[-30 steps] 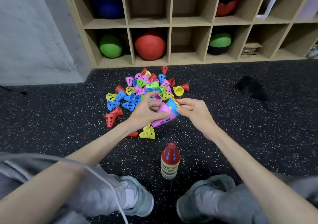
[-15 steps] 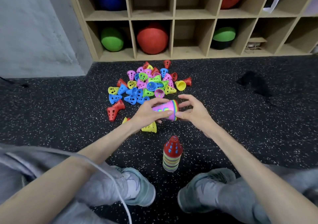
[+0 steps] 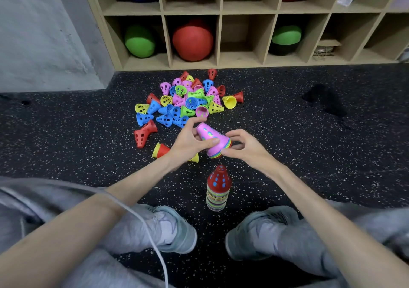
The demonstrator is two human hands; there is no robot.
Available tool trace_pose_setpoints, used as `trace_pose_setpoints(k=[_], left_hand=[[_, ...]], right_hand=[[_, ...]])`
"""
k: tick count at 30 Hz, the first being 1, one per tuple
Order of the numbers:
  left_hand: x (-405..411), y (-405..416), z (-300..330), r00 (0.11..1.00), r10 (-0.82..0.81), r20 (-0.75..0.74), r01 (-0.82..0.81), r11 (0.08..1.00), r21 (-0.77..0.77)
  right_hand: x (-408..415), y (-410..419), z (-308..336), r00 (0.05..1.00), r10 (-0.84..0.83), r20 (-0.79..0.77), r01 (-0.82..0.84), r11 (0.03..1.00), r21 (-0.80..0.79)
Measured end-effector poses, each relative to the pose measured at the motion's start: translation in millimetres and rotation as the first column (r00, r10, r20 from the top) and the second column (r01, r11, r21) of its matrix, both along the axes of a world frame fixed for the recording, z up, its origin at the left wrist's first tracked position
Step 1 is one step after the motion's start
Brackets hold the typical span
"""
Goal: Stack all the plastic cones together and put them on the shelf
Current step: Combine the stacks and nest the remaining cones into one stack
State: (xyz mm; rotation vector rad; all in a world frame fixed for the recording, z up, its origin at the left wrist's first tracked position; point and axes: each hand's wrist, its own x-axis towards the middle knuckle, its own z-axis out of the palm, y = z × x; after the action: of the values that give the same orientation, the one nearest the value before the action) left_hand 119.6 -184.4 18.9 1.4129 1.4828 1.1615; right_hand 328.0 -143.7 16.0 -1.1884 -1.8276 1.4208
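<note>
Since half a second ago the short nested stack [image 3: 213, 140] has tipped from lying sideways to tip pointing up toward 11 o'clock, pink cone outermost, rims facing down toward 5 o'clock. Left hand [image 3: 188, 142] grips it with thumb across the pink side and fingers wrapped behind; right hand [image 3: 245, 147] pinches the rim end with curled fingers. It's held above the floor [image 3: 66, 143], right at the 6 o'clock edge of the loose cone pile [image 3: 188, 101].

Taller stack [image 3: 218, 189] with a red cone on top stands upright on the floor at 6 o'clock from the hands, between the two shoes [image 3: 174, 232]. A red-and-yellow pair [image 3: 160, 150] lies at 9 o'clock from the left wrist.

Shelf [image 3: 218, 33] sits at 12 o'clock past the pile, with a green ball [image 3: 139, 42] and red ball [image 3: 192, 41] in the bottom cubbies.
</note>
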Motion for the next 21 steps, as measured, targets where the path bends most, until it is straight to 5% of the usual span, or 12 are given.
trace_pose_setpoints(k=[14,21], left_hand=[[13.0,-25.7,-39.3,0.894,-0.179,-0.410,0.191,0.981,-0.010],[19.0,-23.4,-47.6,0.864,-0.289,-0.412,0.275,0.957,-0.097]], right_hand=[[21.0,-7.2,-30.8,0.995,0.098,0.021,-0.097,0.994,-0.057],[26.2,-7.3,-29.5,0.995,0.075,0.068,-0.078,0.996,0.046]])
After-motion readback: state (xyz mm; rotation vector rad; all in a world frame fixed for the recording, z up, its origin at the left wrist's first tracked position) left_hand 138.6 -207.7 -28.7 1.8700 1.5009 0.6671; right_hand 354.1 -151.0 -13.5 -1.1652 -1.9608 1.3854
